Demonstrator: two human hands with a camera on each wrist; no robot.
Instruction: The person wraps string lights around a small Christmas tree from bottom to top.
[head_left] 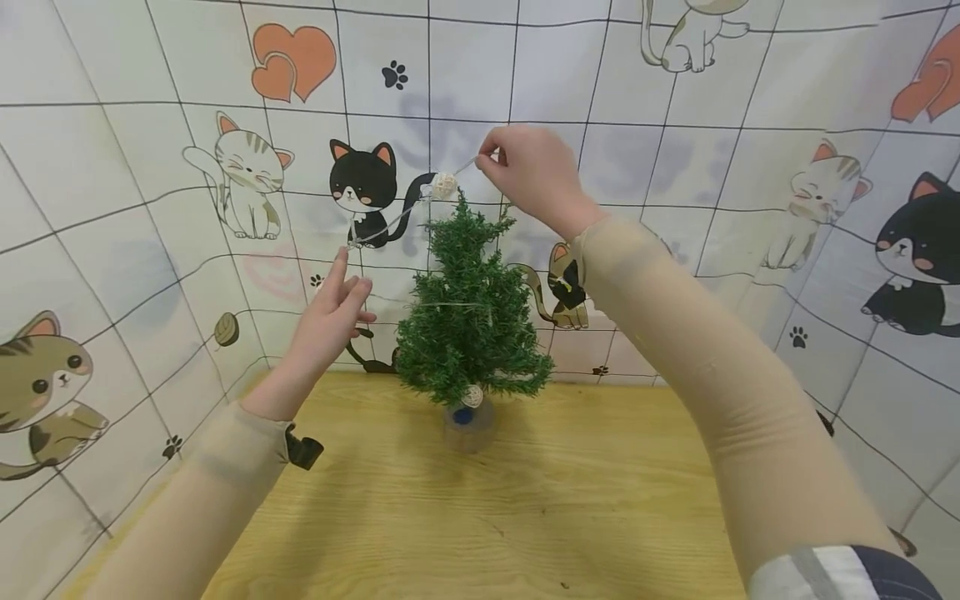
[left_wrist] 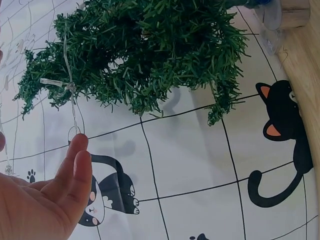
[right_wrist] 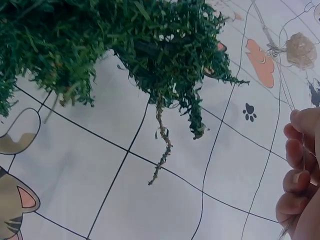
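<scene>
A small green artificial tree (head_left: 468, 308) stands upright in the head view, a pale woven ball (head_left: 444, 185) by its top. My right hand (head_left: 536, 175) pinches a thin clear wire running to that ball; the right wrist view shows the ball (right_wrist: 301, 50) beside my curled fingers (right_wrist: 295, 187). From the ball the wire (head_left: 390, 223) slopes down to my left hand (head_left: 326, 321), held left of the tree with its index finger extended at the wire. In the left wrist view the wire (left_wrist: 67, 55) crosses the branches down to that fingertip (left_wrist: 78, 141).
Another woven ball (head_left: 472, 396) hangs low on the tree, just above its round base (head_left: 468, 429). The base rests on a wooden table (head_left: 480, 517). Behind and at the sides hangs a white gridded cloth (head_left: 465, 75) printed with cats.
</scene>
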